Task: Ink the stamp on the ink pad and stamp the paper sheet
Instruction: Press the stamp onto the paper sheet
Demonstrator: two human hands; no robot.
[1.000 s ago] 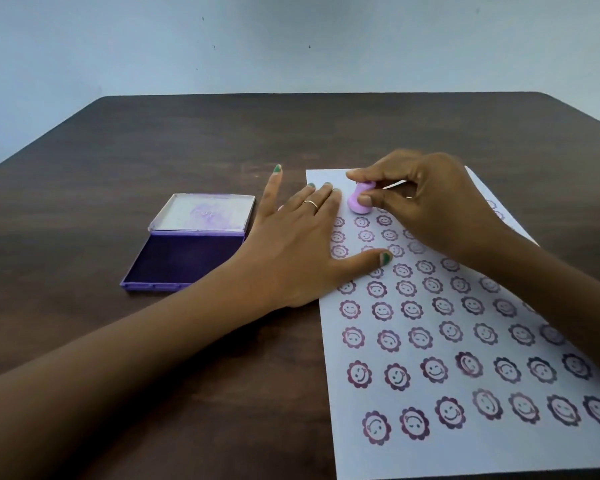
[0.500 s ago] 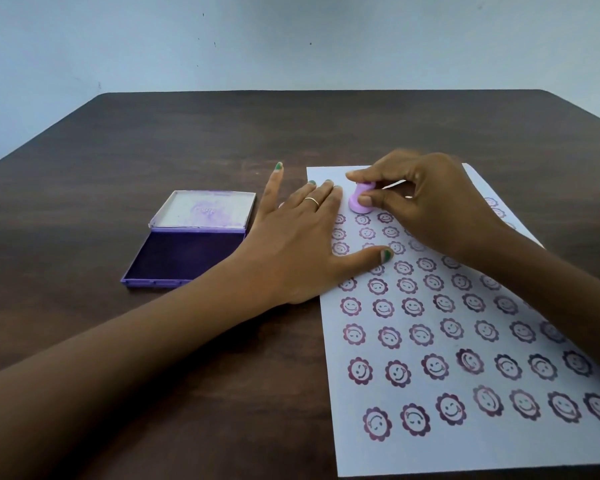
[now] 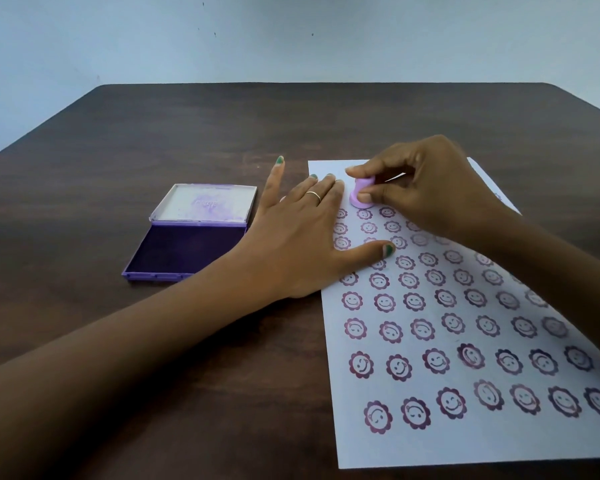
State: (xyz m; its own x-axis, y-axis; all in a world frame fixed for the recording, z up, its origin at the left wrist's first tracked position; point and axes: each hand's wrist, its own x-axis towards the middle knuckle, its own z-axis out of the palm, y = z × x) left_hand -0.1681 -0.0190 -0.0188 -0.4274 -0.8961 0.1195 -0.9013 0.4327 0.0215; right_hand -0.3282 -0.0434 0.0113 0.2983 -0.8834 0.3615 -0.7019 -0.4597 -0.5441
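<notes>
Pressing stamp [image 3: 361, 192] between right hand [image 3: 426, 188] fingertips

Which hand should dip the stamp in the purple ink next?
Probably the right hand: it already pinches the stamp. The left hand lies flat holding the paper sheet beside the open ink pad.

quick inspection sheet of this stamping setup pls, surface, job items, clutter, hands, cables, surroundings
surface: dark wooden table, no spills seen
job's things: pink stamp standing on the paper sheet near its far left corner; rows of flower smiley prints fill most of the sheet; purple ink pad open, left of the sheet
clutter: nothing seen
grippers: left hand flat, fingers spread, pinning the sheet's left edge; right hand pinching the stamp
cables: nothing seen
surroundings: plain pale wall behind the table
</notes>
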